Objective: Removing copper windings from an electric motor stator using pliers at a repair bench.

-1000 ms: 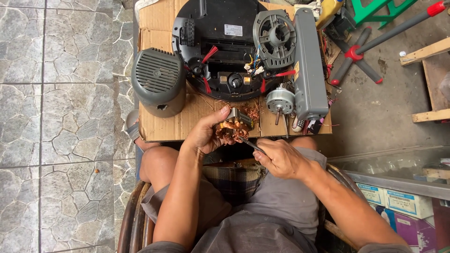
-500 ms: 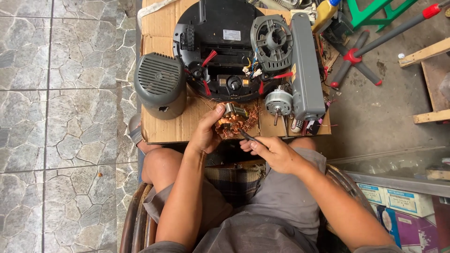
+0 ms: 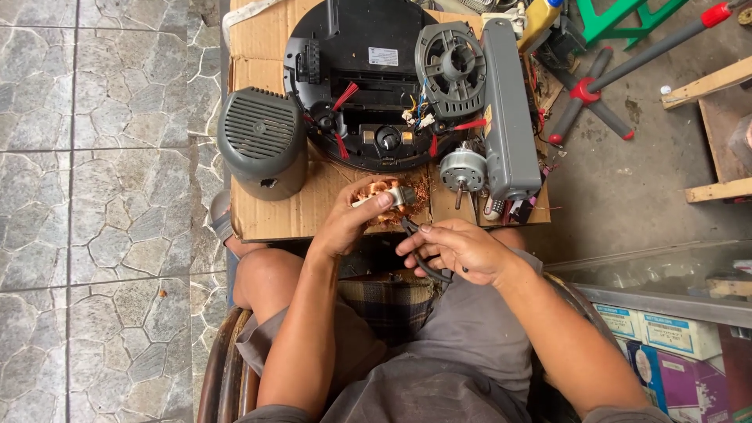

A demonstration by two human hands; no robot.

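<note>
the copper-wound motor stator [image 3: 384,196] sits at the near edge of the cardboard sheet [image 3: 274,215] that serves as tabletop, and the left hand [image 3: 348,223] grips it with the fingers [image 3: 374,202] curled over its top, while loose copper wire [image 3: 419,188] lies touching it. the right hand [image 3: 458,249] holds the black-handled cutters [image 3: 423,251] just beside the stator, fingers wrapped around the handles; i cannot tell if the cutting tip is closed. because the tip is so near the left thumb and the thin windings, a slip could, i think, nick the skin or cut a good wire, and a strong pull could drag the stator off the cardboard edge onto the lap, or push the small grey motor [image 3: 462,171] standing near it.
</note>
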